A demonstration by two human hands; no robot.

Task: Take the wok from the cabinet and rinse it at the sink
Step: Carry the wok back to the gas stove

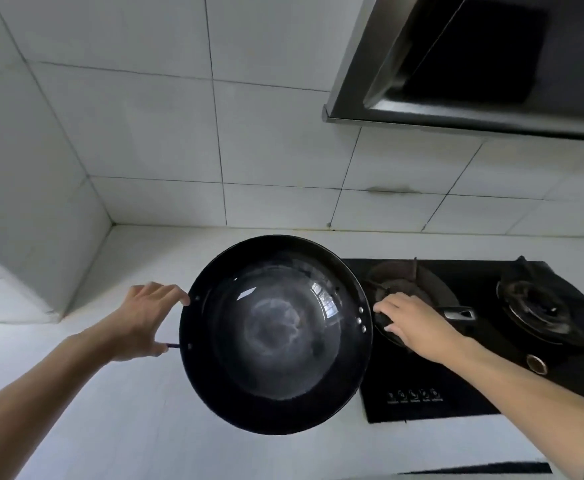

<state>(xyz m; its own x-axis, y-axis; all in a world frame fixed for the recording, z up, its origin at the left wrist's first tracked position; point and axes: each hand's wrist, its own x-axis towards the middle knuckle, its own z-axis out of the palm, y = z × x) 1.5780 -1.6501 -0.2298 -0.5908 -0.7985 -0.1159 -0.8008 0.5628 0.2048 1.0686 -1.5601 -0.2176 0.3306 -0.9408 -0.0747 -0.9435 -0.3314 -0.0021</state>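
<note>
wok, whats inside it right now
The wok looks empty: only a pale sheen and window reflections on its dark bottom. The left hand grips one side handle, the right hand the other. The counter beneath is hidden.

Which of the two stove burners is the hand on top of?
The left burner, the one right beside the wok. The right hand reaches over it; the far right burner has nothing over it.

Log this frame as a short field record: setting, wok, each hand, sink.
setting: white counter beside a black gas hob, range hood above
wok: dark, open side up, no food in it
left hand: grips the wok's side loop handle
right hand: grips the long handle over the near burner
sink: not in view
</note>
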